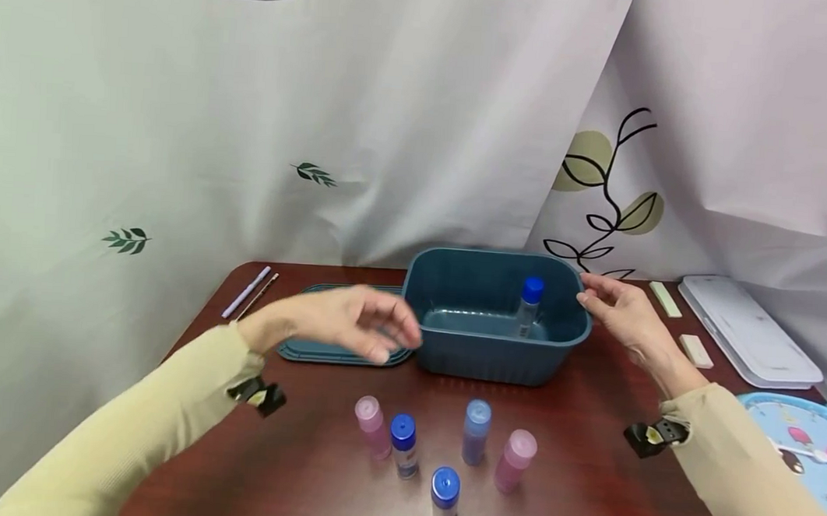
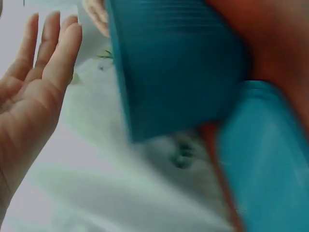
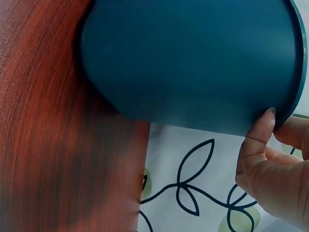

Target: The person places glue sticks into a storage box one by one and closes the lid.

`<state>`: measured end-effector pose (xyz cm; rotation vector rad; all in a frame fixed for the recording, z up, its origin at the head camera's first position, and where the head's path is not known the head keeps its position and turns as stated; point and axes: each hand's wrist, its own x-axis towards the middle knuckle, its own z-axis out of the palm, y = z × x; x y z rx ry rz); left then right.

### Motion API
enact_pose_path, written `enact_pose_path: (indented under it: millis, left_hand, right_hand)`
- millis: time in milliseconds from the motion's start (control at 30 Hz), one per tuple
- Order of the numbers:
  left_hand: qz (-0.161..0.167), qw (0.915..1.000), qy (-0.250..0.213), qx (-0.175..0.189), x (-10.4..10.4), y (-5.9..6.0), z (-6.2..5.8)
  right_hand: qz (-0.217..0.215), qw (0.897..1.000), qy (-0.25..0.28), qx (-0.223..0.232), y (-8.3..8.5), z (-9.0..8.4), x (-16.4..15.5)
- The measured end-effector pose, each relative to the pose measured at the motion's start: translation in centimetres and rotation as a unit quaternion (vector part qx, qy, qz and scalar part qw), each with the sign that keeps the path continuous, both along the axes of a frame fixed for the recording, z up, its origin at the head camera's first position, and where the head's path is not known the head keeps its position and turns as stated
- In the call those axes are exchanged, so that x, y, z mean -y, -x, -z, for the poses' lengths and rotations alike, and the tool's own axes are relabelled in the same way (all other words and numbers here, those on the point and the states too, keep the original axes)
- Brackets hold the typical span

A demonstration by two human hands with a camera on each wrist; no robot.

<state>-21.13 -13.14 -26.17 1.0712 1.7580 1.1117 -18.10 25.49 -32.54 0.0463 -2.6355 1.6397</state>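
Teal bin (image 1: 492, 361), just left of the right hand (image 1: 620, 312), which pinches it, the left hand (image 1: 364, 322) holding nothing, fingers apart: I judge the step as loading, 1 bottle (image 1: 528, 309) inside, the next move calling for 5 bottles (image 1: 405, 447) on that hand's near side.

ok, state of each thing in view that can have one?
Teal bin: open, upright
Teal lid: off, flat on table
Tube in bin: capped, upright
Left pink tube: capped, upright
Right pink tube: capped, upright
Light-blue tube: capped, upright
Nearest blue-capped tube: upright
Blue-capped tube beside left pink: upright
White case: flat; shut or not, can't tell
Purple stick: lying flat
Left hand: relaxed, empty
Right hand: gripping bin rim
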Motion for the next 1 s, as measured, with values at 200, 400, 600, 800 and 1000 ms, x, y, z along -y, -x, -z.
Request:
enact_pose_path:
  millis: [200, 400, 600, 800, 1000]
  left_hand:
    - [0.015, 0.9957, -0.004, 0.092, 3.2, -2.6, 4.3]
    - [-0.001, 0.9984, -0.024, 0.052, 3.4, -3.4, 6.0]
    - [-0.041, 0.997, -0.034, -0.056, 3.4, -2.0, 2.5]
    - [-0.123, 0.9885, -0.057, -0.066, 1.1, 0.9, -4.5]
    - [-0.183, 0.9783, -0.086, -0.045, -4.7, 3.5, -6.2]
  right_hand:
    - [-0.001, 1.0, -0.007, -0.003, -0.2, -0.1, -0.3]
    - [-0.001, 1.0, -0.007, -0.008, -0.3, -0.1, -0.1]
    - [-0.011, 1.0, 0.001, -0.002, -0.2, -0.2, 0.3]
    - [-0.006, 1.0, -0.006, -0.005, -0.1, -0.3, 0.2]
    - [-0.002, 1.0, -0.009, -0.009, -0.2, 0.0, 0.2]
